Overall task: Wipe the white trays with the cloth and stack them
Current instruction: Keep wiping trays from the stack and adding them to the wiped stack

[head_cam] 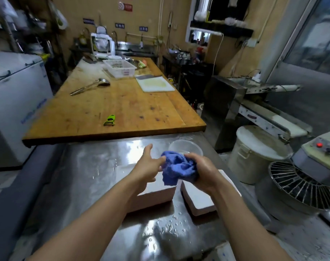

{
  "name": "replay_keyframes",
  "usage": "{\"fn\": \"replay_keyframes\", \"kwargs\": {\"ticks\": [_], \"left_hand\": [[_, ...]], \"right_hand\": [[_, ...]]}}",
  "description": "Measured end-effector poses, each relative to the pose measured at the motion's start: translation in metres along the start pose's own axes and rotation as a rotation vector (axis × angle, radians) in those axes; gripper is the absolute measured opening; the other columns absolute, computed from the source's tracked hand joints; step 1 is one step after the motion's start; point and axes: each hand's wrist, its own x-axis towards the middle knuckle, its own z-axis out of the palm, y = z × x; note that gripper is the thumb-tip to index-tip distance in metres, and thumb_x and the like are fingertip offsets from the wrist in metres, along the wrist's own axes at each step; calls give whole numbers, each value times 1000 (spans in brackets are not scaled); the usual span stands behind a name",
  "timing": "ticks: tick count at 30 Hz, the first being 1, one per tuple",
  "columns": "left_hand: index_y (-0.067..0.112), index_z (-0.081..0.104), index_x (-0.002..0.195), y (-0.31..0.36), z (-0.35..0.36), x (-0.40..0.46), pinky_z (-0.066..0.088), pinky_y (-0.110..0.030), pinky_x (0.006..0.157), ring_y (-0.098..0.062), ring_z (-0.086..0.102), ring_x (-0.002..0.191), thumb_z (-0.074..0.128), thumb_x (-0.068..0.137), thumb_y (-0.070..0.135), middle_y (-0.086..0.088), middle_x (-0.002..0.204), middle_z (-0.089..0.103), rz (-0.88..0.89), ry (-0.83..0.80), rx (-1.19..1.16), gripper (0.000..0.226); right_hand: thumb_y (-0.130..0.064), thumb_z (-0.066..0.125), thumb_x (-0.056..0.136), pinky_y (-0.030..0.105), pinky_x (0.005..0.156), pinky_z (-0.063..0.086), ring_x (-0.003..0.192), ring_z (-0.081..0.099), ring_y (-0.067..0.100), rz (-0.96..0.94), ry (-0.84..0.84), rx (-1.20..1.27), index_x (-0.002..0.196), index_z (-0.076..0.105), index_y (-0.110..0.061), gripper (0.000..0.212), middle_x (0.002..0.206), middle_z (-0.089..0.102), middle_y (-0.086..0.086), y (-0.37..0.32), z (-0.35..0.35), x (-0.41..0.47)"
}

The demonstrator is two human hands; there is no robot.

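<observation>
A crumpled blue cloth point(176, 167) hangs above the steel table point(81, 178). My right hand point(201, 171) grips it from the right, fingers curled round the bunched fabric. My left hand point(148, 166) is at the cloth's left edge with fingers spread and relaxed, its fingertips touching the fabric. Below my hands lie two white trays: one point(156, 194) under my left wrist, the other point(200, 201) to its right, partly hidden by my right forearm. A narrow gap separates them.
A clear plastic bowl point(185, 146) stands just behind the cloth. Water drops point(168, 226) lie on the steel near me. Beyond is a wooden table point(122, 106) with a green peeler point(110, 120), ladle, cutting board and basket. A white bucket point(258, 153) and mixer point(303, 181) stand on the right.
</observation>
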Motion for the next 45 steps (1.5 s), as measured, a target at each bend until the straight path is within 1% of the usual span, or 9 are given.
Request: {"fn": "replay_keyframes", "kwargs": {"ticks": [3, 7, 11, 18, 24, 27, 30, 37, 45], "left_hand": [[25, 50, 117, 7, -10, 12, 49, -28, 63, -13, 62, 72, 55, 91, 8, -7, 93, 65, 23, -47, -6, 31], [14, 62, 77, 18, -12, 30, 49, -29, 64, -18, 58, 69, 55, 89, 3, -7, 72, 62, 115, 54, 55, 17], [17, 63, 73, 42, -2, 49, 45, -25, 56, -14, 55, 67, 58, 87, 5, -1, 68, 60, 227, 91, 113, 19], [21, 65, 71, 91, 48, 98, 44, -20, 53, -9, 54, 60, 61, 84, 4, 3, 66, 61, 351, 102, 264, 22], [17, 62, 75, 124, 91, 145, 48, -24, 61, -11, 57, 71, 59, 85, 4, 0, 74, 61, 372, 166, 279, 17], [14, 60, 74, 132, 104, 162, 47, -18, 51, -14, 57, 69, 56, 86, -1, -3, 72, 60, 356, 161, 148, 20], [13, 59, 75, 127, 108, 174, 50, -25, 53, -16, 60, 69, 53, 88, -2, -9, 76, 63, 285, 176, 48, 21], [15, 53, 75, 64, 90, 208, 29, -20, 47, -14, 43, 52, 51, 94, 14, -3, 58, 51, -231, 405, -29, 19], [17, 51, 71, 7, 108, 225, 36, -13, 37, -11, 57, 37, 53, 91, 34, -4, 50, 62, -586, 75, -358, 26]], "right_hand": [[-16, 42, 96, 28, 63, 51, 66, 64, 16, -47, -52, -60, 85, 66, -6, 28, 77, 67, 14, -3, 8, 3], [-12, 60, 89, 31, 72, 51, 81, 64, 18, -134, -77, -269, 104, 58, -12, 16, 94, 65, 9, -8, -2, 11], [-2, 72, 76, 31, 84, 54, 104, 60, 20, -148, -56, -534, 120, 50, -16, 52, 119, 56, 4, -14, -24, 32], [5, 55, 83, 22, 60, 47, 84, 59, 12, -174, 351, -707, 92, 61, -22, 29, 105, 61, 4, -33, -82, 102], [-21, 80, 71, 16, 48, 45, 70, 63, 8, -192, -86, -627, 121, 41, -37, 66, 95, 55, -3, -69, -112, 148], [-17, 78, 74, 17, 48, 44, 62, 58, 4, -203, -196, -540, 116, 48, -26, 52, 83, 61, 1, -71, -109, 172], [-7, 64, 86, 19, 47, 38, 52, 47, 13, -147, -122, -359, 85, 56, -11, 9, 70, 53, 12, -70, -113, 191], [18, 50, 84, 17, 60, 54, 67, 68, 13, -57, -289, 89, 90, 59, 3, 19, 85, 66, 13, -86, -149, 213], [16, 51, 83, 28, 74, 55, 84, 65, 18, -255, -360, -324, 89, 57, -3, 21, 86, 64, 10, -70, -141, 203]]}}
